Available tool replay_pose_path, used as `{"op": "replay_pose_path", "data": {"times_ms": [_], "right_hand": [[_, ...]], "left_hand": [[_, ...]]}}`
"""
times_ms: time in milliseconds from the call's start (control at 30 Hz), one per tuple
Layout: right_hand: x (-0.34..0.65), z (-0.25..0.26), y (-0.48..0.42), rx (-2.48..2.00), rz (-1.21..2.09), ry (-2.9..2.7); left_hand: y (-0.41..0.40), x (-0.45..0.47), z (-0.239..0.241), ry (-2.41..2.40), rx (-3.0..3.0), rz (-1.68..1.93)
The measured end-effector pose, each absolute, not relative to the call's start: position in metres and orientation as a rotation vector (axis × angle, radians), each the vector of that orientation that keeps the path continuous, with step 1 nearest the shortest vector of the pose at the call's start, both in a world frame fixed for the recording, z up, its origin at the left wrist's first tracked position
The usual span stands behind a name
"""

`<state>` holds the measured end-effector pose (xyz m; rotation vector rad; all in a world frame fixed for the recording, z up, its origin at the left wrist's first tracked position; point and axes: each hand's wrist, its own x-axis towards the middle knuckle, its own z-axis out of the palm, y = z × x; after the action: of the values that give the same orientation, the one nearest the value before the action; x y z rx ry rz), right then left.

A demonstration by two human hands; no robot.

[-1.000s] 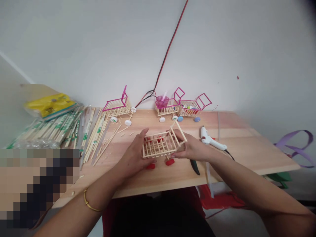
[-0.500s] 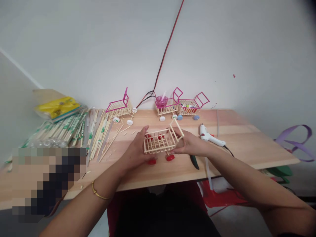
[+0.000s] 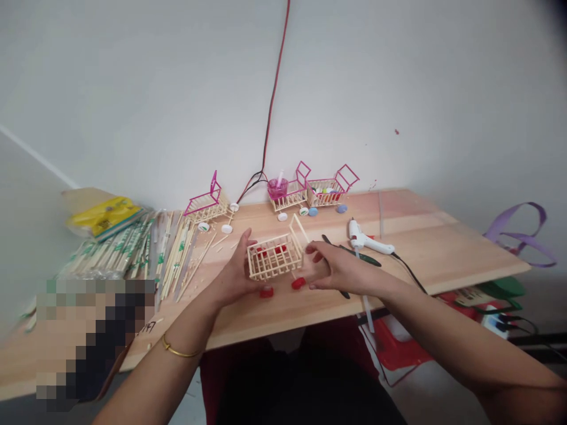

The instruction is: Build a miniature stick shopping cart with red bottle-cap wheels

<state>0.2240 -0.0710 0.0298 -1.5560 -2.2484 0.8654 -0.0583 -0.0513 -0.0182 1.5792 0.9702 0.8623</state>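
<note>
Stick cart [image 3: 274, 257] near the bench's [image 3: 420, 248] front edge: left hand [image 3: 234, 274] fingers grip it; right hand [image 3: 341, 271] fingers loosely open at its other end.

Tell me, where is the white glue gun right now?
Head view: the white glue gun lies on the wooden table, just beyond and right of the right hand, beside a green-handled tool.

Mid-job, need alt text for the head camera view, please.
Left hand grips a small unpainted stick cart with red wheels at a wooden table, the right hand touching its handle end. A white glue gun lies to the right, loose sticks to the left, pink-trimmed carts along the wall.
</note>
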Motion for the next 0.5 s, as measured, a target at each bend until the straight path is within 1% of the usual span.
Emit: {"op": "replay_pose_path", "data": {"times_ms": [500], "right_hand": [[0.198, 0.002, -0.078, -1.457, 0.926, -2.246]], "left_hand": [[-0.059, -0.049, -0.013, 1.033, 1.709, 0.834]]}}
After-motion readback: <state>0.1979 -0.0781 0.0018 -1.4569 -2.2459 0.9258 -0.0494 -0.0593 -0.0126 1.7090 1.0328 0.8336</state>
